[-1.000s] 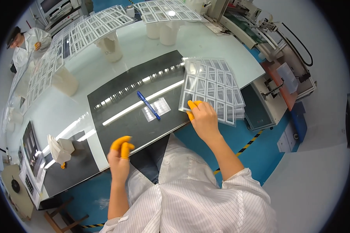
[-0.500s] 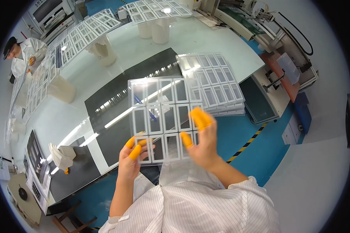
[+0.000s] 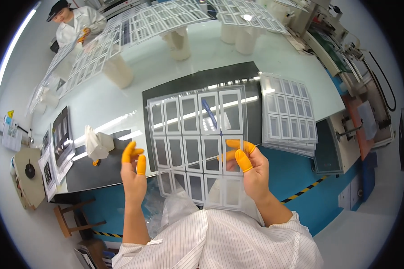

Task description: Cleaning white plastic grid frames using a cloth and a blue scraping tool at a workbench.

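A clear plastic tray [image 3: 194, 154] with rows of white-framed rectangular cells is held up in front of my body. My right hand [image 3: 256, 175] grips its right edge, thumb on the near face and fingers behind the see-through sheet. To the left of the tray, my left hand [image 3: 133, 177] is raised and touches nothing, its fingers apart. Both hands wear yellow finger cots. Through the tray show a blue pen [image 3: 209, 113] and a small clear bag on a black mat [image 3: 179, 85].
Right of the mat stands a stack of similar trays [image 3: 288, 110]. A tissue pack [image 3: 98, 143] sits on the left. More trays [image 3: 166, 20] rest on white buckets [image 3: 177, 44] at the back. A co-worker [image 3: 78, 22] is at the far left, and machinery [image 3: 341, 49] stands at right.
My left hand has let go of the tray's lower left and moved left. The right hand now grips the right edge. The view has shifted leftward.
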### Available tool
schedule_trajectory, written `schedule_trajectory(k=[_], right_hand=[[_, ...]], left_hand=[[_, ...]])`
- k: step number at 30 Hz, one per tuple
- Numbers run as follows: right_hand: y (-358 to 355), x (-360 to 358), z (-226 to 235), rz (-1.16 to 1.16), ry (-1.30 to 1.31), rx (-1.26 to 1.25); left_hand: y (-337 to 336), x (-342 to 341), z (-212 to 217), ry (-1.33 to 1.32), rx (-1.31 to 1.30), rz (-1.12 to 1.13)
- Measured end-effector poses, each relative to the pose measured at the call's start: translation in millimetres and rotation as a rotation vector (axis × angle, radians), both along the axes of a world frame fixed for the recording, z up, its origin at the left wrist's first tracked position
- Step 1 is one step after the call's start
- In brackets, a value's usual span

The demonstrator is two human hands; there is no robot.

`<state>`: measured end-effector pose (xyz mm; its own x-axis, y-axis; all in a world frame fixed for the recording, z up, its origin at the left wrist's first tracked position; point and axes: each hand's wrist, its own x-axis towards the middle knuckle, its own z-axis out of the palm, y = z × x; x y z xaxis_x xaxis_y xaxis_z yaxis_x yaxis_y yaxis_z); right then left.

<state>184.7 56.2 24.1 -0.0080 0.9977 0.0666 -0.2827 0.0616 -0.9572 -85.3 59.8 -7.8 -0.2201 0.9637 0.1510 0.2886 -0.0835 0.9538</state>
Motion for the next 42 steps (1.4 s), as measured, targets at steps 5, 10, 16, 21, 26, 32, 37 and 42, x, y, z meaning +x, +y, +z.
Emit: schedule_trajectory(k=[5, 10, 16, 21, 26, 32, 37, 42], right_hand=[[-16, -4, 8, 0.115, -0.079, 0.014], [-28, -10, 10, 0.204, -0.139, 0.094], [-32, -11, 10, 0.306, -0.162, 0.148], [-30, -7, 4, 0.327, -0.152, 0.174], [-29, -8, 2, 0.324, -0.129, 0.164], [-26, -5, 0, 0.321, -0.133, 0.160], [-26, -7, -2, 0.295, -0.096, 0.105], [-24, -9, -3, 0.314, -0.117, 0.145]], left_hand=[[20, 37, 77, 0.414, 0.372, -0.025], [45, 69, 109, 0.505, 0.573, -0.146], [61, 80, 115, 0.464, 0.532, -0.272], [64, 71, 109, 0.335, 0.384, -0.387], [64, 60, 111, 0.267, 0.317, -0.552], [67, 69, 108, 0.151, 0.333, -0.400], [61, 67, 108, 0.304, 0.559, -0.249], [63, 64, 108, 0.686, 0.749, -0.299]])
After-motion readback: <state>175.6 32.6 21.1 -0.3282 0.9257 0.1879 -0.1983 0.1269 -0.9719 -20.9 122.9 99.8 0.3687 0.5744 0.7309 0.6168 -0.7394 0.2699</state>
